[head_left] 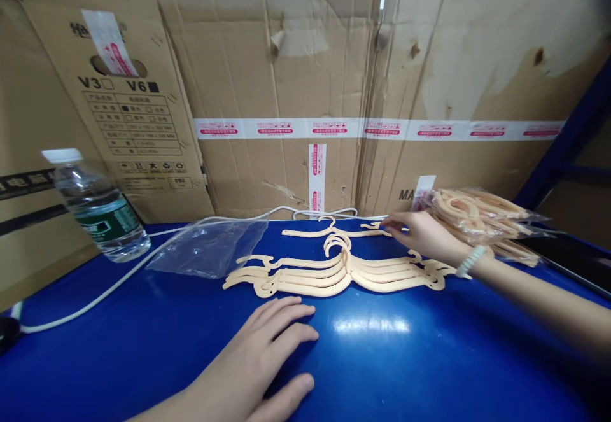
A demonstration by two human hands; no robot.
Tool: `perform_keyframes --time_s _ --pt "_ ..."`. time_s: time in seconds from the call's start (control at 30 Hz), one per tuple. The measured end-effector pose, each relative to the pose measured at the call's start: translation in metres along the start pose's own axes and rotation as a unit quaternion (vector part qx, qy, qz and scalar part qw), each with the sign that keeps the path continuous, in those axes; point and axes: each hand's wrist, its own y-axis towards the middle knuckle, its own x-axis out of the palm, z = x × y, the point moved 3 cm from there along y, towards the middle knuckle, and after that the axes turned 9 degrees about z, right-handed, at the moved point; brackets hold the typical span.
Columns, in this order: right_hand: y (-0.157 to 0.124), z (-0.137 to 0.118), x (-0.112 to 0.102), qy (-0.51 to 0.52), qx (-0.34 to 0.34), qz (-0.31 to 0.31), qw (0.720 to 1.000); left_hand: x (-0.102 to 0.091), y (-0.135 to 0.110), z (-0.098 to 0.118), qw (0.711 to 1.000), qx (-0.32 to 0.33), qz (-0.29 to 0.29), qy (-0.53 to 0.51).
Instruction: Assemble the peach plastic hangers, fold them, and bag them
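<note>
My left hand [267,352] lies flat on the blue table [405,358], fingers spread, just in front of a stack of several cream plastic hangers [334,272]. My right hand [422,236] reaches in from the right, a beaded bracelet on its wrist. Its fingertips pinch the right end of a single cream hanger [334,231] lying behind the stack. A clear, empty plastic bag [210,247] rests left of the hangers.
A water bottle [98,209] stands at the left. A white cable [95,295] runs across the table's back. Bagged hangers [482,218] pile up at the right, beside a dark flat object [573,260]. Cardboard boxes [296,78] wall off the back.
</note>
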Motion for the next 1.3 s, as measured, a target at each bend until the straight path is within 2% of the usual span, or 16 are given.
perform_keyframes --time_s 0.1,0.27,0.37,0.47,0.6,0.67,0.7,0.77,0.83,0.87,0.97,1.03,1.1,1.2,1.27,1.3 --pt "0.026 0.009 0.019 -0.022 -0.007 -0.031 0.999 0.003 -0.002 0.000 1.000 -0.004 0.023 -0.010" --pt "0.054 0.003 0.046 -0.036 -0.048 -0.093 0.994 0.007 -0.005 -0.003 0.998 0.000 0.061 -0.025" --pt "0.062 -0.003 0.048 -0.034 -0.059 -0.094 0.993 0.008 -0.005 -0.003 0.998 0.000 0.058 -0.029" --pt "0.063 -0.015 0.034 -0.003 -0.069 -0.052 0.996 0.004 -0.004 -0.002 0.996 -0.002 0.062 -0.058" --pt "0.044 -0.053 0.003 0.089 -0.084 0.049 0.991 0.003 -0.003 -0.002 0.980 -0.028 0.069 -0.186" --pt "0.025 -0.081 -0.008 0.141 -0.096 0.085 0.982 0.007 -0.001 -0.005 0.953 -0.076 0.044 -0.291" --pt "0.014 -0.096 -0.013 0.180 -0.109 0.100 0.973 0.010 0.000 -0.007 0.932 -0.105 0.029 -0.346" --pt "-0.009 -0.127 -0.021 0.331 -0.164 0.142 0.918 0.015 0.003 -0.011 0.886 -0.150 0.012 -0.439" --pt "-0.030 -0.153 -0.022 0.373 -0.226 0.095 0.895 0.018 0.006 -0.014 0.856 -0.179 0.008 -0.485" --pt "-0.038 -0.164 -0.020 0.377 -0.256 0.048 0.889 0.018 0.007 -0.015 0.848 -0.192 0.007 -0.495" --pt "-0.054 -0.183 -0.014 0.324 -0.346 -0.042 0.879 0.018 0.009 -0.020 0.825 -0.233 0.025 -0.515" --pt "-0.054 -0.183 -0.014 0.298 -0.377 -0.039 0.876 0.018 0.010 -0.023 0.802 -0.260 0.058 -0.535" --pt "-0.042 -0.172 -0.016 0.300 -0.355 -0.004 0.886 0.019 0.009 -0.025 0.771 -0.292 0.083 -0.560" --pt "-0.011 -0.133 -0.014 0.240 -0.239 0.046 0.940 0.019 0.009 -0.024 0.730 -0.326 0.107 -0.592" --pt "0.010 -0.099 -0.002 0.127 -0.158 0.009 0.979 0.017 0.008 -0.022 0.724 -0.325 0.108 -0.599" --pt "0.018 -0.083 0.004 0.106 -0.133 0.001 0.985 0.016 0.008 -0.021 0.727 -0.321 0.109 -0.597"
